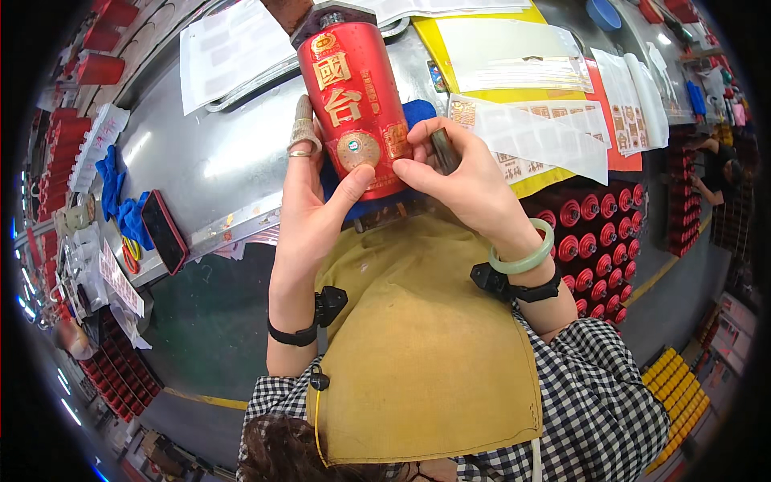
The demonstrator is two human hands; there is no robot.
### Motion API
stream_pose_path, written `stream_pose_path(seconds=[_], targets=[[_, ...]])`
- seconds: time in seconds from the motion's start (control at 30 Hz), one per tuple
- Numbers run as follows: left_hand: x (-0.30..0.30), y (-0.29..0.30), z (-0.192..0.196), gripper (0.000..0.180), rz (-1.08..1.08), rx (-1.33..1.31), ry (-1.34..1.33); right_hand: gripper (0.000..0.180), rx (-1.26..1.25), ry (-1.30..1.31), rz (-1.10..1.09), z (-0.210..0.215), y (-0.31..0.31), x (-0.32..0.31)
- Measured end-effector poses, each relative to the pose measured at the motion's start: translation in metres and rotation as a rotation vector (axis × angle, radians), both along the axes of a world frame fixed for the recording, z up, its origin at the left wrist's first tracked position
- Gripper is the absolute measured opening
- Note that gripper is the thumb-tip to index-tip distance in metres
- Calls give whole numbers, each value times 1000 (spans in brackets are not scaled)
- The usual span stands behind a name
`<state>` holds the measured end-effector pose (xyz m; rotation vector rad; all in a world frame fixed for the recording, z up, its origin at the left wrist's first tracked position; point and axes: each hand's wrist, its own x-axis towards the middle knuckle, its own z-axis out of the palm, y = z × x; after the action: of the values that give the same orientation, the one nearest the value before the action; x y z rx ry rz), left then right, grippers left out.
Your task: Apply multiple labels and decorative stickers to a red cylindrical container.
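A red bottle [353, 112] with gold lettering and a round gold emblem near its base is tilted in front of me at the table's near edge. My left hand [312, 197] grips its left side, with the thumb at the emblem and a cloth finger cot [304, 127] on one finger. On the lower right side of the bottle, my right hand [474, 173] presses with thumb and fingertips beside a small gold label [396, 140]. Tucked inside that same hand is a short dark block-like tool [444, 151]. Blue cloth [419, 111] shows behind the bottle.
The metal table [233, 173] carries sheets of gold labels [538, 128], yellow folders [514, 186] and white papers [233, 48]. A phone [164, 231] and blue gloves [132, 217] lie at its left edge. Rows of red bottles [598, 249] stand at right; another person [715, 169] is farther off.
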<state>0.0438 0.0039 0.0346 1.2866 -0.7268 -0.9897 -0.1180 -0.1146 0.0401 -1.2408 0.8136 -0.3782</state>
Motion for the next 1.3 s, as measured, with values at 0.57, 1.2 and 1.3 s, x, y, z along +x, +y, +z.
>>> stream_pose_path(seconds=[0.57,1.2,1.3], targets=[[-1,-1,1,90,19,8,2,33,34,-18,3,3,-2,-2],[-10,-12,8,103,42,39,-38,30,32,-55,-11,-5,0,-5],[-10,-9,4,104,59,25,-4,32,36,-58,-7,-4,1,-4]])
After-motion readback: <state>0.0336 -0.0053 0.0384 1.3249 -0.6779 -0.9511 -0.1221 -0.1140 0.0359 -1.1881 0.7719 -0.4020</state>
